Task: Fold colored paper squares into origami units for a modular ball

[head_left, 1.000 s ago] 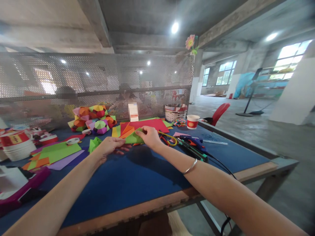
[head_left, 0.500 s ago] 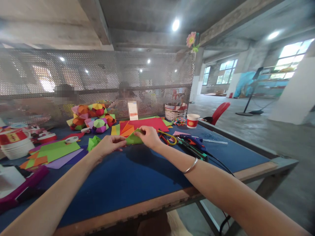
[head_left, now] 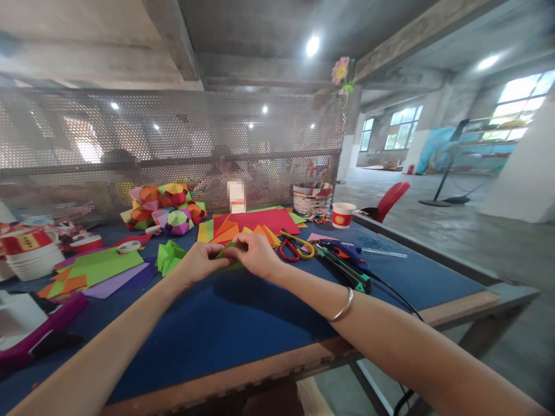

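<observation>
Above the blue tabletop (head_left: pixel 195 329) my left hand (head_left: pixel 202 261) and my right hand (head_left: pixel 258 254) pinch one piece of green paper (head_left: pixel 235 264) between them. Most of the paper is covered by my fingers, so its folds are hard to make out. Left of my left hand lies a folded bright green paper piece (head_left: pixel 170 257). Just behind my hands are orange folded papers (head_left: pixel 228 230) on a red sheet (head_left: pixel 277 221). Scissors with red and yellow handles (head_left: pixel 309 248) lie right of my right hand.
On the right are a green-and-black cutter (head_left: pixel 347 271), a blue glue gun (head_left: pixel 347 251) with its cord and a paper cup (head_left: pixel 343 215). Paper balls (head_left: pixel 167 205), a woven basket (head_left: pixel 312 199) and a perforated screen (head_left: pixel 260 133) stand behind. Colored sheets (head_left: pixel 106 266) and stacked cups (head_left: pixel 32 254) lie left.
My hands have come closer together on the green paper, and less of it shows. My left fingers, stretched out before, now pinch it. The view has shifted slightly.
</observation>
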`<action>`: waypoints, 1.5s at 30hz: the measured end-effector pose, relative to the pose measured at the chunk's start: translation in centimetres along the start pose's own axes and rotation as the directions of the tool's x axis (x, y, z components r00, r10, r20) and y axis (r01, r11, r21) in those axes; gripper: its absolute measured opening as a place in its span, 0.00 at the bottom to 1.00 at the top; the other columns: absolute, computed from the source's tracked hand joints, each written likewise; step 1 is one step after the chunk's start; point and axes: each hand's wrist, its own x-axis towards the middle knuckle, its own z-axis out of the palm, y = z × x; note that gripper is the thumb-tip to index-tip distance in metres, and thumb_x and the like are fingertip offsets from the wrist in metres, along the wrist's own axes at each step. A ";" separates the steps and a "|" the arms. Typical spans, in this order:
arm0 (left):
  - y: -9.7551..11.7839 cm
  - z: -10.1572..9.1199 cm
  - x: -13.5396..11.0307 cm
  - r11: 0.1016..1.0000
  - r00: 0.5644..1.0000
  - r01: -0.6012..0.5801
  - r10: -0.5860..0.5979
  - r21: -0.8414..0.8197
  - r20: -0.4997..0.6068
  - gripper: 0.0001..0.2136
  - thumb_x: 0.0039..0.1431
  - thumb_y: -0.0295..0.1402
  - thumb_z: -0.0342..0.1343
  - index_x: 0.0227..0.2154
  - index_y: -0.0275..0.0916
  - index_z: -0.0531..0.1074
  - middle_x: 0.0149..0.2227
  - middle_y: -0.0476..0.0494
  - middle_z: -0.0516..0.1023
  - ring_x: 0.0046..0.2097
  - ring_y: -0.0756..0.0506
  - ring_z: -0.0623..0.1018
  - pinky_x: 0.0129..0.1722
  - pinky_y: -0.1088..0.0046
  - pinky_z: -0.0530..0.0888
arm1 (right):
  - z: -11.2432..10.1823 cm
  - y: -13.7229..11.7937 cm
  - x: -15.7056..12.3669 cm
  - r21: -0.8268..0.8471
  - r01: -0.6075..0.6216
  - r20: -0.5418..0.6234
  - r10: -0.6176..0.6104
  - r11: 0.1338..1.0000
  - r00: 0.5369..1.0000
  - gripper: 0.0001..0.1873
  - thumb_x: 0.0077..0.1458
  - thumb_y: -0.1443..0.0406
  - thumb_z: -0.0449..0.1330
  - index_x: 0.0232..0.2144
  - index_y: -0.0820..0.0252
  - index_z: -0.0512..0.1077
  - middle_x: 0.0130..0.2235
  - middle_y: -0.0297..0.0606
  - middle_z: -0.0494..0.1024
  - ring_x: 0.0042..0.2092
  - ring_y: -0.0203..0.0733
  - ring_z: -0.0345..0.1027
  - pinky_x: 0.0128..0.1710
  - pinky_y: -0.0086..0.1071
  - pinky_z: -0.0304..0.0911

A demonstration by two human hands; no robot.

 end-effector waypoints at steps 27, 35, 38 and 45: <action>0.9 -0.1 -0.3 0.868 0.965 0.083 -0.193 -0.490 -0.177 0.14 0.32 0.31 0.77 0.25 0.37 0.80 0.23 0.47 0.83 0.26 0.46 0.81 0.31 0.73 0.77 | 1.4 -0.2 -0.4 0.464 -0.270 0.104 0.251 0.844 0.962 0.18 0.44 0.58 0.74 0.22 0.59 0.69 0.23 0.29 0.70 0.25 0.32 0.60 0.26 0.28 0.58; 0.6 -0.3 -0.2 0.881 0.963 0.078 -0.188 -0.467 -0.194 0.11 0.36 0.32 0.75 0.25 0.38 0.81 0.25 0.46 0.84 0.27 0.46 0.81 0.32 0.72 0.77 | 1.0 -0.1 -0.1 0.596 -0.233 0.059 0.248 0.769 0.967 0.11 0.44 0.66 0.73 0.27 0.61 0.74 0.27 0.31 0.75 0.29 0.32 0.64 0.31 0.27 0.61; 0.6 -0.5 -0.1 0.902 0.960 0.064 -0.173 -0.427 -0.220 0.12 0.37 0.34 0.75 0.26 0.38 0.81 0.25 0.46 0.84 0.30 0.44 0.82 0.35 0.70 0.78 | 0.9 0.2 0.1 0.611 -0.229 0.056 0.247 0.757 0.967 0.09 0.48 0.64 0.71 0.26 0.61 0.75 0.27 0.31 0.75 0.29 0.32 0.64 0.32 0.27 0.62; 0.6 -0.6 0.0 0.903 0.946 0.056 -0.185 -0.426 -0.268 0.08 0.39 0.28 0.74 0.23 0.40 0.79 0.24 0.48 0.83 0.31 0.43 0.84 0.34 0.72 0.78 | 1.0 0.9 0.6 0.620 -0.183 -0.034 0.260 0.763 0.965 0.15 0.44 0.57 0.73 0.21 0.60 0.75 0.23 0.29 0.74 0.27 0.33 0.63 0.32 0.30 0.61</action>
